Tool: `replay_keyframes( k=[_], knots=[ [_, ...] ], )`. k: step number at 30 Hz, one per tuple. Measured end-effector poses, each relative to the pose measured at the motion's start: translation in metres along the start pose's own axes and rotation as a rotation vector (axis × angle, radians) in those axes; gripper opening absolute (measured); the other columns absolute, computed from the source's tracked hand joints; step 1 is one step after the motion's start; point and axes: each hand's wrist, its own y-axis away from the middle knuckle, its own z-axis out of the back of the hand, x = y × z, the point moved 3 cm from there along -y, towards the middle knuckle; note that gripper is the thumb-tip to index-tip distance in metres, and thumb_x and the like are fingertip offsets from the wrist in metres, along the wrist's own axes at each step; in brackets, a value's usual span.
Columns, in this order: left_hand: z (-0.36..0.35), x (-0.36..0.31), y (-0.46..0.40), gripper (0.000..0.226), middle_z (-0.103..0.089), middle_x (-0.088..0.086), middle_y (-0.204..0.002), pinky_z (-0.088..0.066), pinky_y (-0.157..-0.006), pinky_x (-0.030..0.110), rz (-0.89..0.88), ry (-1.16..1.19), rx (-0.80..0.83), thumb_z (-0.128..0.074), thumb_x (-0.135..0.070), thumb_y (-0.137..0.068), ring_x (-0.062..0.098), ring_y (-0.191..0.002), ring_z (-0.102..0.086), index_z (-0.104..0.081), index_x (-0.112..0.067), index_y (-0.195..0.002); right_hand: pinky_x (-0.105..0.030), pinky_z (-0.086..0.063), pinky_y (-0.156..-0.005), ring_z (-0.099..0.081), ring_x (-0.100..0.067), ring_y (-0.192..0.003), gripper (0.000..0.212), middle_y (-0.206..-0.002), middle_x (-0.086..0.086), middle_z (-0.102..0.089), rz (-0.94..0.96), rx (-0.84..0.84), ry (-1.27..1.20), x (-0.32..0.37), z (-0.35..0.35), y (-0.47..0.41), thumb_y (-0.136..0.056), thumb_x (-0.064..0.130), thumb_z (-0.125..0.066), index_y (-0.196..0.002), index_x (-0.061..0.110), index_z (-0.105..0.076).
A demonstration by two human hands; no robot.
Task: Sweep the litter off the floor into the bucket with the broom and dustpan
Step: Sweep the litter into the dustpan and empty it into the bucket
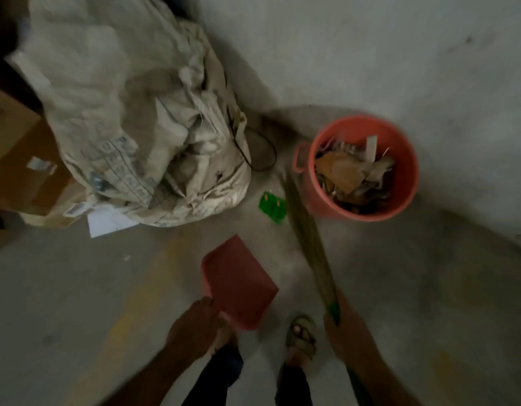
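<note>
My left hand grips the handle end of a red dustpan, which hangs empty just above the concrete floor. My right hand holds the green handle of a straw broom; its bristles reach up to a green scrap of litter lying between the sack and the bucket. The orange bucket stands by the wall, holding cardboard and paper scraps. A white sheet of paper lies on the floor at the sack's foot.
A large stuffed white sack leans in the corner, a black cord beside it. Cardboard boxes sit at the left. Grey wall rises behind the bucket. My sandalled foot stands between my hands.
</note>
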Motion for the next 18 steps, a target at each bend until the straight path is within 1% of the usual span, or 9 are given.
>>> replay_keyframes(
  k=[1, 3, 5, 7, 10, 12, 15, 16, 18],
  knots=[
    [-0.01, 0.009, -0.018, 0.031, -0.055, 0.001, -0.112, -0.047, -0.088, 0.033, 0.0, -0.006, 0.0, -0.04, -0.036, -0.101, 0.018, -0.101, -0.056, -0.05, -0.018, -0.124, -0.037, -0.055, -0.086, -0.065, -0.025, -0.096, 0.064, -0.11, -0.008, -0.062, -0.004, -0.045, 0.026, 0.004, -0.004, -0.033, -0.098, 0.027, -0.052, -0.155, 0.028, -0.022],
    [-0.025, 0.024, -0.061, 0.03, -0.057, 0.007, -0.114, -0.046, -0.087, 0.033, 0.008, -0.015, -0.029, -0.044, -0.032, -0.101, 0.024, -0.104, -0.058, -0.052, -0.012, -0.121, -0.046, -0.052, -0.093, -0.061, -0.036, -0.108, 0.066, -0.122, -0.018, -0.058, -0.006, -0.063, 0.112, 0.012, -0.017, -0.086, -0.099, 0.025, -0.05, -0.157, 0.028, -0.018],
    [-0.041, 0.032, -0.103, 0.032, -0.058, 0.015, -0.117, -0.046, -0.089, 0.037, -0.038, -0.063, -0.076, -0.047, -0.026, -0.1, 0.03, -0.108, -0.058, -0.054, -0.005, -0.124, -0.045, -0.05, -0.096, -0.058, -0.039, -0.113, 0.067, -0.126, -0.02, -0.054, -0.018, -0.062, 0.272, 0.009, -0.023, -0.127, -0.097, 0.023, -0.05, -0.156, 0.031, -0.019],
    [-0.056, 0.037, -0.143, 0.038, -0.054, 0.015, -0.124, -0.045, -0.094, 0.039, -0.052, -0.151, -0.039, -0.041, -0.029, -0.102, 0.03, -0.115, -0.054, -0.048, -0.008, -0.134, -0.042, -0.048, -0.094, -0.057, -0.037, -0.113, 0.066, -0.123, -0.017, -0.052, -0.026, -0.068, 0.448, 0.0, -0.025, -0.152, -0.097, 0.023, -0.05, -0.154, 0.036, -0.021],
    [-0.071, 0.045, -0.203, 0.041, -0.052, 0.016, -0.129, -0.044, -0.097, 0.042, -0.058, -0.199, -0.004, -0.038, -0.03, -0.102, 0.032, -0.118, -0.052, -0.047, -0.012, -0.138, -0.041, -0.051, -0.087, -0.06, -0.031, -0.099, 0.068, -0.116, -0.01, -0.049, 0.04, -0.088, 0.651, -0.033, -0.043, -0.162, -0.098, 0.025, -0.047, -0.155, 0.042, -0.013],
    [-0.08, 0.047, -0.229, 0.041, -0.055, 0.017, -0.128, -0.046, -0.097, 0.044, -0.033, -0.174, 0.012, -0.041, -0.029, -0.101, 0.034, -0.116, -0.054, -0.05, -0.013, -0.137, -0.038, -0.053, -0.07, -0.059, -0.025, -0.077, 0.071, -0.105, -0.005, -0.047, 0.098, -0.119, 0.67, -0.069, -0.054, -0.148, -0.097, 0.027, -0.047, -0.154, 0.045, -0.008],
    [-0.09, 0.051, -0.249, 0.038, -0.053, 0.017, -0.127, -0.046, -0.094, 0.045, -0.044, -0.166, 0.001, -0.045, -0.026, -0.099, 0.036, -0.117, -0.053, -0.05, -0.011, -0.134, -0.03, -0.042, -0.047, -0.047, -0.014, -0.055, 0.077, -0.087, 0.003, -0.04, 0.158, -0.047, 0.673, -0.122, -0.072, -0.098, -0.094, 0.029, -0.052, -0.151, 0.048, -0.004],
    [-0.091, 0.053, -0.252, 0.037, -0.054, 0.018, -0.126, -0.046, -0.092, 0.045, -0.027, -0.152, -0.015, -0.047, -0.026, -0.099, 0.037, -0.116, -0.053, -0.051, -0.009, -0.131, -0.03, -0.042, -0.046, -0.046, -0.011, -0.053, 0.076, -0.085, 0.005, -0.04, 0.142, 0.003, 0.656, -0.138, -0.078, -0.078, -0.093, 0.029, -0.054, -0.151, 0.046, -0.008],
    [-0.095, 0.06, -0.253, 0.036, -0.054, 0.019, -0.124, -0.046, -0.09, 0.044, -0.023, -0.139, -0.034, -0.048, -0.027, -0.099, 0.037, -0.114, -0.054, -0.051, -0.006, -0.128, -0.024, -0.044, -0.049, -0.046, -0.004, -0.052, 0.062, -0.083, 0.006, -0.044, 0.109, 0.057, 0.556, -0.164, -0.087, -0.041, -0.088, 0.024, -0.068, -0.144, 0.025, -0.043]
  ],
)
